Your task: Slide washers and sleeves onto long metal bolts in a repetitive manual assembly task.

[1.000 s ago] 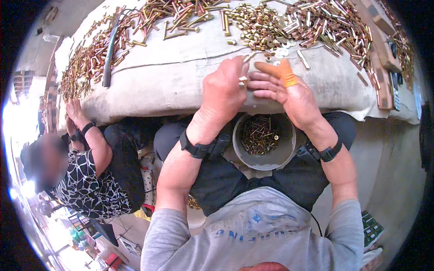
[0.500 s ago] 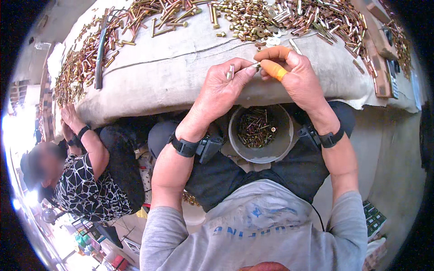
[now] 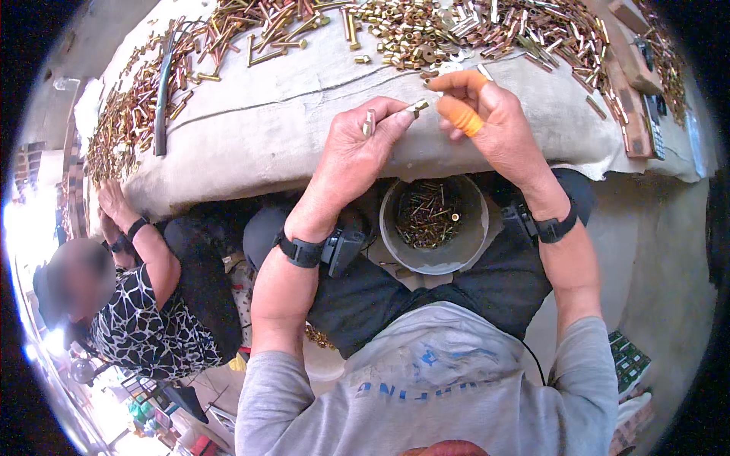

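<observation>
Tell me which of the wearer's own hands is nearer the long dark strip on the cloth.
Left. The left hand is to the right of the long dark strip, across cloth; the right hand is farther right, beyond the left.

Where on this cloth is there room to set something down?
Bare cloth runs from the dark strip to the left hand, nearer than the loose bolts; another patch lies right of the right hand, nearer than the rod pile. Crowded: far side, around the nuts.

metal piece (image 3: 418, 107) partly hidden in left grip (image 3: 363, 144), co-worker's head (image 3: 78, 281) blurred, bolt pile (image 3: 228, 34) cut off above
</observation>
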Demonstrator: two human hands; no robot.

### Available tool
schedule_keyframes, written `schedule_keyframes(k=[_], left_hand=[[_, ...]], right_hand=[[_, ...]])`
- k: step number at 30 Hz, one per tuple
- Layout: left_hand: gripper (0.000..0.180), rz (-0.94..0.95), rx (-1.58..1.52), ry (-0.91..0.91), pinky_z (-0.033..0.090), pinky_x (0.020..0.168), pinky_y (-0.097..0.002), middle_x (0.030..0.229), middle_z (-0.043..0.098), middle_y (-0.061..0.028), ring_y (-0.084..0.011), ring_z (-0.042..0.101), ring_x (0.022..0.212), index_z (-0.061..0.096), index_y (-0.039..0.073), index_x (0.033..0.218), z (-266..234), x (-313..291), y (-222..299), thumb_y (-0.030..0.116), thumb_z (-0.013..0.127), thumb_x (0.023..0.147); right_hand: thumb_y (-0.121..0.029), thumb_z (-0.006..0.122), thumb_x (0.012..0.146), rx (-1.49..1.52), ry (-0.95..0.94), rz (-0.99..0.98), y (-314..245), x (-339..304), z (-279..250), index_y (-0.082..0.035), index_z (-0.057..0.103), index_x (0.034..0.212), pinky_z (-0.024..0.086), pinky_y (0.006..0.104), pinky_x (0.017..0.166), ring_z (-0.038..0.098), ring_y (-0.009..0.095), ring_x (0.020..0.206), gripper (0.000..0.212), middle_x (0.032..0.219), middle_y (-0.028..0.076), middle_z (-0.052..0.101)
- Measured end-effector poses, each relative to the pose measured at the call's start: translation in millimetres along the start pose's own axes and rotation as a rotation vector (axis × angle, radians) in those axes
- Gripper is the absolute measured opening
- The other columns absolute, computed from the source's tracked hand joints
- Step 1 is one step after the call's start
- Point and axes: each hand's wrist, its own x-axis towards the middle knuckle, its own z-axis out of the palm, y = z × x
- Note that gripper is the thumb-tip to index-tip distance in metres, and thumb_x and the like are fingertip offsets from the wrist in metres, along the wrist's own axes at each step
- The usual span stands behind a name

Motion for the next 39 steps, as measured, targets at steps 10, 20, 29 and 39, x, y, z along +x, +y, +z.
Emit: schedule_keyframes(k=[10, 20, 29, 39], left_hand=[[0.016, 0.433, 0.345, 0.009, 0.051, 0.071, -0.0329, 0.091, 0.068, -0.0159, -0.0265, 0.067, 0.081, 0.066, 0.002, 0.103, 22, -8, -10, 0.011, 0.06, 0.091], [0.015, 0.237, 0.368, -0.143, 0.05, 0.069, -0.0335, 0.085, 0.065, -0.0156, -0.0233, 0.065, 0.076, 0.063, 0.001, 0.096, 25, -10, -1, 0.015, 0.062, 0.09], [0.017, 0.061, 0.121, -0.137, 0.048, 0.063, -0.0276, 0.079, 0.062, -0.0051, -0.0114, 0.057, 0.069, 0.061, 0.0, 0.1, 23, -4, -6, 0.015, 0.06, 0.092], [0.024, 0.09, -0.006, -0.029, 0.043, 0.055, -0.0216, 0.076, 0.062, -0.0001, -0.0046, 0.051, 0.063, 0.06, 0.001, 0.112, 12, -1, -11, 0.019, 0.056, 0.095]], right_hand=[[-0.027, 0.067, 0.085, -0.614, 0.26, -0.418, 8, 18, -45, -0.003, 0.066, 0.09, 0.049, 0.0385, 0.066, 0.063, 0.034, 0.076, 0.024, 0.083, 0.015, 0.064], [-0.026, 0.064, 0.086, -0.897, 0.297, -0.216, 21, 23, -45, -0.004, 0.063, 0.092, 0.05, 0.0448, 0.068, 0.063, 0.036, 0.079, 0.023, 0.087, 0.017, 0.064], [-0.032, 0.062, 0.086, -0.935, 0.277, -0.224, 28, 45, -22, -0.002, 0.063, 0.094, 0.05, 0.0462, 0.071, 0.064, 0.038, 0.081, 0.031, 0.085, 0.02, 0.066], [-0.026, 0.066, 0.083, -0.899, 0.135, -0.152, 24, 44, -28, 0.0, 0.061, 0.09, 0.05, 0.0455, 0.074, 0.064, 0.038, 0.082, 0.027, 0.085, 0.022, 0.066]])
